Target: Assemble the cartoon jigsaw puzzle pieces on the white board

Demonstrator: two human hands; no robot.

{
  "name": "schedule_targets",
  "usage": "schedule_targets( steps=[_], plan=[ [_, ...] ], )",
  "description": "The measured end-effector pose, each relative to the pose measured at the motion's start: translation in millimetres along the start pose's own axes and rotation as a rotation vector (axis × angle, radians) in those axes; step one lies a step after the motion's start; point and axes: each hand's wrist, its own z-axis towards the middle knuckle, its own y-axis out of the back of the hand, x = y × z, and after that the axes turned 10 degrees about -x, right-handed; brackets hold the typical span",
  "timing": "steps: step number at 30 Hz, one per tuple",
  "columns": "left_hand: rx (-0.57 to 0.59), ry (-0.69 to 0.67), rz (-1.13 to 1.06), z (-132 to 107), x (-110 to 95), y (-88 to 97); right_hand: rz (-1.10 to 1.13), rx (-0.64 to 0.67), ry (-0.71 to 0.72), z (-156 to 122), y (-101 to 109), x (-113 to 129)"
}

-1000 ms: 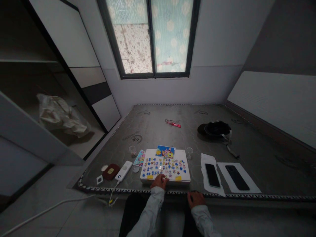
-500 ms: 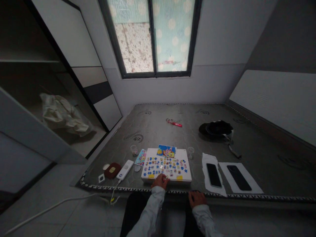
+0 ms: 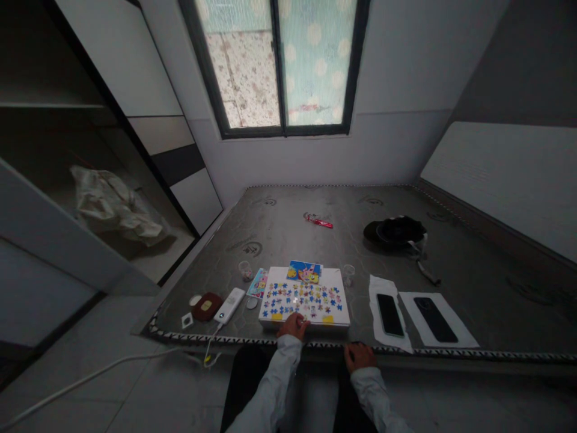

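My left hand [image 3: 293,325] is at the front edge of a white box [image 3: 282,275], fingertips pinched together. A small pale bit, looking like a puzzle piece [image 3: 302,321], shows between them. Rows of loose jigsaw pieces [image 3: 311,294] in blue, yellow and pink lie spread over the box top, with two yellow patches along its front. Behind these rows lies a cartoon picture card [image 3: 305,272]. My right hand [image 3: 360,356] rests on my right knee, its fingers lying over it and apart from the box.
Clear cups [image 3: 245,270] flank the box, with another card [image 3: 258,284] at left. Further left are a white power bank [image 3: 229,306] with a cable and a brown pouch [image 3: 207,306]. To the right lie two phones [image 3: 390,314] on white sheets and a dark cap [image 3: 396,233].
The view has tilted down very slightly. My left hand stays at the box's front edge with barely any shift, and my right hand remains on the knee.
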Motion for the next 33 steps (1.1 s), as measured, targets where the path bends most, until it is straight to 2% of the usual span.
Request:
schedule_targets(
  steps=[13, 23, 33],
  plan=[
    [-0.079, -0.016, -0.026, -7.2, -0.8, -0.8, 0.009, 0.017, 0.008, 4.5, 4.7, 0.5],
    [-0.081, -0.023, -0.048, -8.9, -2.4, 4.5, 0.003, 0.016, 0.014, 6.0, 6.2, 1.0],
    [-0.078, -0.034, -0.047, -7.8, 2.9, -0.4, -0.002, -0.004, -0.001, 6.6, 8.6, 4.1]
  ],
)
